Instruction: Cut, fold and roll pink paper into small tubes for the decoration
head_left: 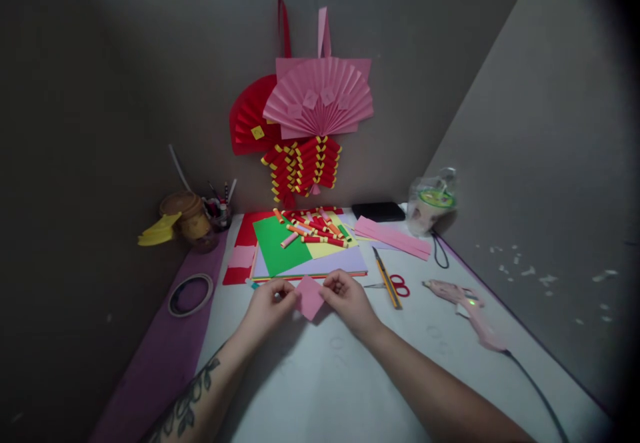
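A small pink paper square (310,298) is held up with one corner pointing down, just above the white table. My left hand (270,303) pinches its left corner between thumb and fingers. On the opposite corner, my right hand (349,298) has the same kind of pinch. Beyond both hands lies a stack of coloured paper (320,264), with a green sheet (280,246) on it and several small red, orange and pink paper rolls (325,239) scattered over the top.
Right of my hands lie a yellow cutter knife (387,279), red-handled scissors (400,285) and a pink glue gun (467,306) with a lit green light. Pink strips (393,236) are behind them. A tape roll (190,295) sits left. Folded paper fans (320,96) hang on the wall.
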Action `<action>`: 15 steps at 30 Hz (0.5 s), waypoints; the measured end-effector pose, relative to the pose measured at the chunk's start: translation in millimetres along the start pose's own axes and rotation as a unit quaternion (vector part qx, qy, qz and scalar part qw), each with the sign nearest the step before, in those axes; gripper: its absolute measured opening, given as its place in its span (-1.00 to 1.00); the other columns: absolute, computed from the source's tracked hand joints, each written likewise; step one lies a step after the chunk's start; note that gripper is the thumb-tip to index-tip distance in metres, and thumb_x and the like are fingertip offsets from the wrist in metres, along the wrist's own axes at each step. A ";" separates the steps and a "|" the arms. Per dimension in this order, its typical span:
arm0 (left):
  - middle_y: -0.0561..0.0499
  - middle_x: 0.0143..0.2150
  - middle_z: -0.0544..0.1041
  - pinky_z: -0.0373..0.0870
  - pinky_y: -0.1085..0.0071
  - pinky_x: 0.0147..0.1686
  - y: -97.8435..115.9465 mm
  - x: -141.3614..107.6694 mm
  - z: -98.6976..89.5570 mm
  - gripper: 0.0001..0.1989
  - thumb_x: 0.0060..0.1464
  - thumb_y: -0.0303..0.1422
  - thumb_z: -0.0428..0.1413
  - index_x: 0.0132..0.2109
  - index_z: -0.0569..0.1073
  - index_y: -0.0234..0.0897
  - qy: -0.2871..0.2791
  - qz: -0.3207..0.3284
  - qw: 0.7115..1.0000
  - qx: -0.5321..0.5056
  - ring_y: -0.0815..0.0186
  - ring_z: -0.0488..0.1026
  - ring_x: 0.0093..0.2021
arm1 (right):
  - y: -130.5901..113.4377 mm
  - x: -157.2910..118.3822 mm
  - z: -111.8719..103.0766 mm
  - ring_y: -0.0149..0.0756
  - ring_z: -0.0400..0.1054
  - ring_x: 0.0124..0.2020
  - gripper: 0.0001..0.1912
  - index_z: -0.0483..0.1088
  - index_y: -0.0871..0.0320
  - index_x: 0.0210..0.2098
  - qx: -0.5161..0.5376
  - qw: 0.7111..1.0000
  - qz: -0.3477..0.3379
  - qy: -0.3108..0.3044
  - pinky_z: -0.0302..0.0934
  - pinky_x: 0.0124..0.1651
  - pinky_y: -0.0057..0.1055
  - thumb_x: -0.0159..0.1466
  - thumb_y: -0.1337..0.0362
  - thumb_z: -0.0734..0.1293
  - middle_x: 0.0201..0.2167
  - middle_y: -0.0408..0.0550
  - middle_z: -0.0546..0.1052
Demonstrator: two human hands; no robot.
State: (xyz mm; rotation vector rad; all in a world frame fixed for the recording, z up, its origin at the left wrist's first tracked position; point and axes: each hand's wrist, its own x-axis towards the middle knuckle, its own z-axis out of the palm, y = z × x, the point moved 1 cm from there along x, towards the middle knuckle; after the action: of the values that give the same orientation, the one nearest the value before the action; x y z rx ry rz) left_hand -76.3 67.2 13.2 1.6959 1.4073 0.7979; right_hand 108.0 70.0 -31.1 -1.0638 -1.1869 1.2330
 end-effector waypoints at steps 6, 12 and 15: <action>0.09 -0.59 0.33 0.10 0.48 -0.51 -6.8 0.8 -0.2 -0.70 -0.09 -0.15 0.16 -0.54 0.33 -0.29 0.003 -0.040 0.998 -0.044 0.39 0.21 -0.53 | 0.8 2.1 -3.3 -0.40 0.22 -0.48 -0.78 0.33 0.13 -0.40 0.023 0.999 -0.007 0.038 0.13 -0.38 -0.45 0.05 0.22 0.44 -0.52 -0.22 0.34; 0.14 -0.59 0.24 0.03 0.49 -0.52 -6.3 0.7 2.3 -0.66 -0.06 -0.11 0.12 -0.52 0.25 -0.26 -0.028 -0.042 0.996 -0.068 0.42 0.13 -0.54 | 0.9 5.1 -5.9 -0.39 0.23 -0.47 -0.73 0.32 0.13 -0.40 0.044 0.997 -0.001 0.064 0.14 -0.38 -0.45 0.04 0.15 0.46 -0.53 -0.21 0.36; 0.14 -0.58 0.23 0.03 0.49 -0.52 -6.7 1.2 3.1 -0.68 -0.05 -0.12 0.09 -0.51 0.25 -0.26 -0.037 -0.033 0.996 -0.077 0.42 0.13 -0.54 | -1.5 5.5 -6.9 -0.40 0.23 -0.48 -0.69 0.33 0.13 -0.40 0.059 0.996 0.006 0.064 0.16 -0.39 -0.45 0.03 0.09 0.46 -0.54 -0.21 0.36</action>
State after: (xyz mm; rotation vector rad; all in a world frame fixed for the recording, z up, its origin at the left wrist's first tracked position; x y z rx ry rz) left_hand -76.8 68.5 5.8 1.5378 1.3109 0.7775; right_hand 114.8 75.6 -30.0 -1.0476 -0.9992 1.2116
